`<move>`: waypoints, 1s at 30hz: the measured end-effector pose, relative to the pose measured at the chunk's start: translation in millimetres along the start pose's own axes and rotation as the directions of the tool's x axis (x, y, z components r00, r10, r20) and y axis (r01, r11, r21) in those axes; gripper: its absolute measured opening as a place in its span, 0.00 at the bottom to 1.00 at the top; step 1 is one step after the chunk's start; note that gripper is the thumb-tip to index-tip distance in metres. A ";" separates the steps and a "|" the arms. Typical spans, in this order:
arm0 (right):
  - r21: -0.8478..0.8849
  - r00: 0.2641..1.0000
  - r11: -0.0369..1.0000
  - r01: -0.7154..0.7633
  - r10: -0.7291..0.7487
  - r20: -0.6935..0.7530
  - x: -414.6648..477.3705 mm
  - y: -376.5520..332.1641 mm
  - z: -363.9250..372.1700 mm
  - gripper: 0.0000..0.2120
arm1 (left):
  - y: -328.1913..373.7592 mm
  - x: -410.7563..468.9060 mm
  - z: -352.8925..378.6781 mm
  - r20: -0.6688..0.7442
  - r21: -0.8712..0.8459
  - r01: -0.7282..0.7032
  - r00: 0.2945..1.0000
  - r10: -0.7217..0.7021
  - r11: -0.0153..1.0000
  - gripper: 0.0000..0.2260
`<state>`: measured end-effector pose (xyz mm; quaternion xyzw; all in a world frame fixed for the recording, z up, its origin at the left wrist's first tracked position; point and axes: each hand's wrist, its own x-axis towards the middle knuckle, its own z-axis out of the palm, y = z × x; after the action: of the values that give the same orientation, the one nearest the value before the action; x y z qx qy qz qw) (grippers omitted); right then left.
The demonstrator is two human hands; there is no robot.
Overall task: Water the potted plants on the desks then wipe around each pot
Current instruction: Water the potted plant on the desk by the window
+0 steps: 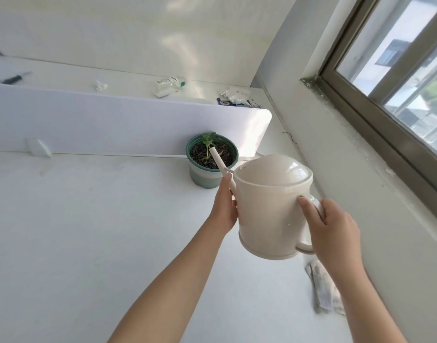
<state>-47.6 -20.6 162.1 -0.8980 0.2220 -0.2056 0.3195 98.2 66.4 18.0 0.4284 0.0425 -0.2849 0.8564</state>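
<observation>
A cream watering can [269, 209] is held in the air above the white desk [88, 231], tilted forward. Its thin spout [218, 162] reaches over the soil of a green plant pot [207, 178] that holds a small seedling [208, 141] and stands against the white divider. My right hand [332, 233] grips the can's handle, thumb pressed on the can's body. My left hand [224, 206] steadies the can at the base of the spout. No water stream is visible.
A white divider panel [113, 120] runs behind the pot. Beyond it lie a plastic bottle [169, 86], crumpled tissue [100, 85], a wrapper [233, 95] and a dark-handled tool [15, 78]. A folded grey cloth [324, 290] lies by the wall under the window [398, 78].
</observation>
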 end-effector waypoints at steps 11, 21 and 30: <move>-0.033 1.000 0.999 -0.015 0.015 -0.009 1.2 1.7 -7.9 0.24 | -17.2 9.8 3.1 -0.022 -0.011 0.039 0.999 -0.039 0.999 0.25; -0.081 0.999 0.996 -0.041 0.039 -0.033 11.5 7.4 -16.1 0.24 | 3.2 24.5 43.1 0.049 0.092 0.043 0.998 -0.047 0.995 0.13; -0.033 0.999 0.998 -0.053 0.053 0.012 -13.5 29.8 -10.8 0.23 | -17.9 5.0 20.0 -0.035 0.037 0.153 0.988 -0.152 0.988 0.14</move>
<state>-72.1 -39.4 146.9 -0.8982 0.2467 -0.1875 0.3118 89.6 40.6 16.3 0.4455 0.0831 -0.3435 0.8226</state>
